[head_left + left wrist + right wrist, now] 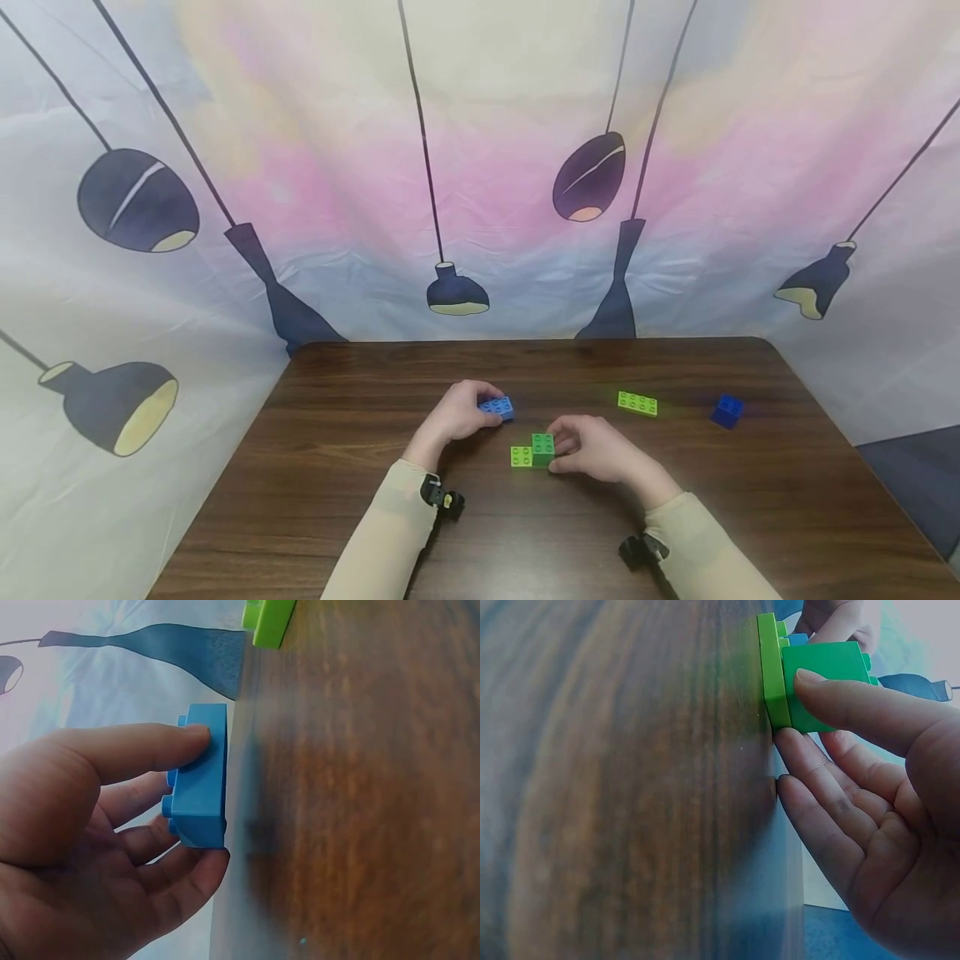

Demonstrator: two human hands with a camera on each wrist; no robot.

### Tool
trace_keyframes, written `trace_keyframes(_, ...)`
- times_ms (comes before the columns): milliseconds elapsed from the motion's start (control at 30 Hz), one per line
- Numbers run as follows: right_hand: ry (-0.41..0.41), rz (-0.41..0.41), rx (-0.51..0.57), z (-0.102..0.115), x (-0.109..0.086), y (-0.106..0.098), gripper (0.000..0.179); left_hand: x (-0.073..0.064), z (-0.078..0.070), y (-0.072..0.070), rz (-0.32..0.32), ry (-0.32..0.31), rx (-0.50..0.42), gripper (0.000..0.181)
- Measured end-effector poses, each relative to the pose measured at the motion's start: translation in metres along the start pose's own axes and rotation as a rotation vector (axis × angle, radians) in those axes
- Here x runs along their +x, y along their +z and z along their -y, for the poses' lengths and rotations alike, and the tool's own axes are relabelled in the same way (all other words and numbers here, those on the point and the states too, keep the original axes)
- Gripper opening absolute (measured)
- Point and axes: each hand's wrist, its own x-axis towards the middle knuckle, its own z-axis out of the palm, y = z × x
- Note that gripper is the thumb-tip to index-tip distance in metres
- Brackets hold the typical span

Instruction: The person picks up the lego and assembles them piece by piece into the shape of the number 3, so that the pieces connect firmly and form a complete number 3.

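Observation:
In the head view my left hand (457,411) pinches a light blue building brick (498,407) with studs on top. The left wrist view shows the thumb across one side of this blue brick (202,776), which appears just above the tabletop. My right hand (597,448) holds a green square brick (543,455) at its right side. This green brick sits on the right half of a thin lime-green brick (521,456), whose left studs are bare. In the right wrist view the thumb presses the green brick (821,686), and the thin lime brick (771,671) rests on the table.
A second thin lime-green brick (637,404) lies farther back, right of the hands. Beyond it, near the right side, is a dark blue brick (727,412). The brown wooden table (360,500) ends at a cloth printed with hanging lamps (517,250).

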Motion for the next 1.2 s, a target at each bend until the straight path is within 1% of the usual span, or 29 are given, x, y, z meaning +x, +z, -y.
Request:
trace_keyframes(200, -0.003, 0.001, 0.003, -0.0004, 0.0005, -0.0005, 0.04, 0.0005, 0.0007, -0.0013, 0.001, 0.031, 0.007, 0.034)
trace_keyframes(467, 0.012, -0.003, 0.002, -0.0013, 0.001, -0.0002, 0.04, 0.0001, 0.0, -0.0017, 0.002, 0.035, 0.004, 0.034)
trace_keyframes(700, 0.0, -0.001, 0.007, -0.0016, 0.0011, 0.0006, 0.04, -0.001, 0.0001, -0.0029, -0.002, 0.051, 0.01, 0.033)
trace_keyframes(967, -0.002, -0.001, 0.012, -0.0023, 0.0026, -0.0001, 0.039, -0.0007, -0.0027, -0.005, -0.013, 0.071, 0.003, 0.034)
trace_keyframes(1200, 0.001, -0.003, 0.005, -0.0032, 0.0021, -0.0005, 0.038, -0.0005, -0.0061, -0.0051, -0.013, 0.071, 0.0, 0.036)
